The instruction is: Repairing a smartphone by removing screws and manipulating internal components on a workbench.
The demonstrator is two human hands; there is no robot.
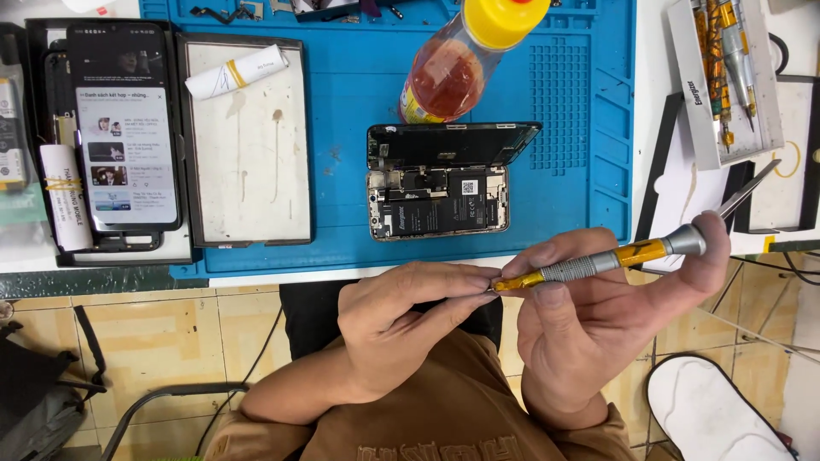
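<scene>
I have a slim precision screwdriver (598,260) held level in front of my body, just below the table edge (256,275), above my lap. Its shaft is knurled grey metal banded in glossy amber-gold, with a smooth silver swivel cap at the far end. My right hand (598,329) grips it: thumb and forefinger closed around the knurled middle, the cap seated against the upper fingers. My left hand (410,320) pinches shut at the bit end, fingertips (483,286) touching the gold collar; I cannot tell whether a bit sits between them, as it is hidden.

As I judge it, the work at the tip goes best if I keep the shaft still with the right hand and let only the left fingertips act, straight along the axis, so that nothing small drops to the tiled floor.

Beyond, on the blue ribbed silicone mat (564,111), lies an opened phone (440,201), its dark glass screen hinged up, the black battery and small metal parts bare. Behind it stands a clear bottle (461,60) of reddish liquid with a yellow cap. To the left sits a white tray (248,145) with a rolled paper, then another phone (124,128) with its screen lit. On the right a box of drivers (726,68) rests on the table.
</scene>
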